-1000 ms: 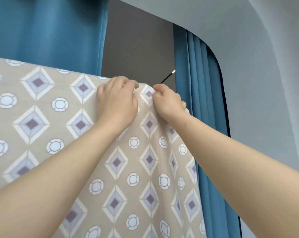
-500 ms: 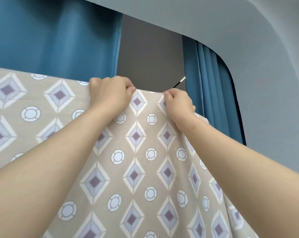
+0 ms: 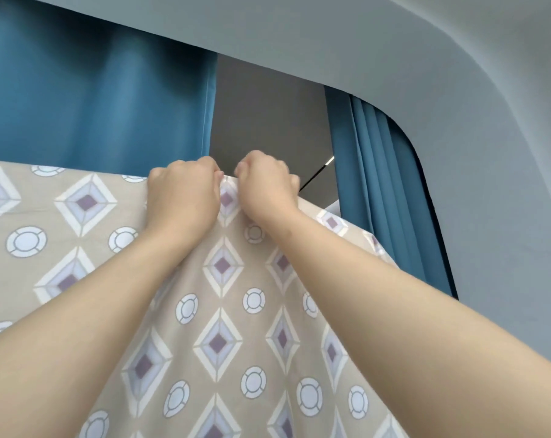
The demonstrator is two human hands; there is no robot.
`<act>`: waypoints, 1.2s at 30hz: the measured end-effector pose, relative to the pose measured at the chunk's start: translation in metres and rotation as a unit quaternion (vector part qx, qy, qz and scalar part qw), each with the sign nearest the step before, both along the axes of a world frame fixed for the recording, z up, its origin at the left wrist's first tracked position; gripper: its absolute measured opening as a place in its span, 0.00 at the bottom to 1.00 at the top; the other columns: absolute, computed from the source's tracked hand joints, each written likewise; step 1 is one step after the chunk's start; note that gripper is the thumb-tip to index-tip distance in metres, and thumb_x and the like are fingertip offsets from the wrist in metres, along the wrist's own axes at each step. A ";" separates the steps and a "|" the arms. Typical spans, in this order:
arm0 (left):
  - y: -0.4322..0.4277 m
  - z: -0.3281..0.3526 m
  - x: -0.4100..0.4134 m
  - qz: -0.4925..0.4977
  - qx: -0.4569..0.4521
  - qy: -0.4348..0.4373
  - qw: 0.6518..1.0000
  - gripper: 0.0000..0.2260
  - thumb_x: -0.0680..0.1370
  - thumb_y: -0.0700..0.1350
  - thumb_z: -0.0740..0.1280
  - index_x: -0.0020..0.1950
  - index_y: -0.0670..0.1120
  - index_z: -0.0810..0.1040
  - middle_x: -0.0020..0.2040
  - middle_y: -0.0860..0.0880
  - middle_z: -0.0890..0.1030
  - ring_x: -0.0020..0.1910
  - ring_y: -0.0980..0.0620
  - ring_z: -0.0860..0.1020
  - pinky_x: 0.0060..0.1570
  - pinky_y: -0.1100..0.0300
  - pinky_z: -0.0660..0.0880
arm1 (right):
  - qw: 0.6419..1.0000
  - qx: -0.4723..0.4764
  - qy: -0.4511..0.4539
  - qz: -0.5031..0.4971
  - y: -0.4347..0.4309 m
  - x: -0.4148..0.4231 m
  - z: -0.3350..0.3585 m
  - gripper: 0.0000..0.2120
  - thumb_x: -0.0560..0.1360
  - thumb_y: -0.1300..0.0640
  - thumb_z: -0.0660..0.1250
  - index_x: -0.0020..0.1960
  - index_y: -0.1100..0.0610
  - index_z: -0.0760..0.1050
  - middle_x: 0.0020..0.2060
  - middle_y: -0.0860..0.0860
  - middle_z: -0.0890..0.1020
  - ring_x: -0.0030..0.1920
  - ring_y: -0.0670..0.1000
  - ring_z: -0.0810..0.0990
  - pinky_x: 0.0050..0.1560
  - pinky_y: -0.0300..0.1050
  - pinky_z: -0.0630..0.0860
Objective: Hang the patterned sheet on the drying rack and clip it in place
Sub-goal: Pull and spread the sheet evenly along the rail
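The patterned sheet [image 3: 223,311], beige with purple diamonds and white rings, hangs over a high bar that it hides, filling the lower left and middle of the head view. My left hand [image 3: 184,197] grips the sheet's top fold with curled fingers. Close beside it, my right hand [image 3: 266,188] pinches the same top edge. A narrow strip of cloth shows between the two hands. No clip is visible, and the rack itself is hidden by the cloth.
Blue curtains [image 3: 94,99] hang behind the sheet at left, and more blue curtain [image 3: 381,172] hangs at right. A grey wall panel [image 3: 268,121] shows between them. The grey ceiling soffit [image 3: 394,42] curves overhead to the right.
My hands spread apart along the top edge, then came close together again. The view has tilted upward, so the sheet's edge sits lower in the frame.
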State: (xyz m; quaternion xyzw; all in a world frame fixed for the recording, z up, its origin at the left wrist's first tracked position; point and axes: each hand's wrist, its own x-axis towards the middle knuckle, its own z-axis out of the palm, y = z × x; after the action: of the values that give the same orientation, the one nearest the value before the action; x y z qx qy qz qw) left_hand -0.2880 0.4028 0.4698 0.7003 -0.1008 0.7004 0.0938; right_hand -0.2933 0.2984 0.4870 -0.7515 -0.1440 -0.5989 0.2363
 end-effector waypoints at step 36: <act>0.085 0.002 -0.002 -0.021 -0.032 0.090 0.995 0.13 0.81 0.46 0.52 0.52 0.48 0.76 0.54 0.48 0.81 0.57 0.43 0.74 0.57 0.53 0.65 | 0.997 -0.042 0.000 -0.064 0.014 0.027 -0.033 0.17 0.80 0.49 0.48 0.52 0.52 0.74 0.53 0.47 0.78 0.61 0.53 0.68 0.66 0.54 0.55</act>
State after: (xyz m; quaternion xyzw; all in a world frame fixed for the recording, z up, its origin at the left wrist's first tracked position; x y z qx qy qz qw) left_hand -0.2896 0.4879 0.4722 0.7550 -0.0844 0.6351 0.1398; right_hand -0.2665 0.3125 0.4538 -0.7685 -0.1207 -0.6060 0.1661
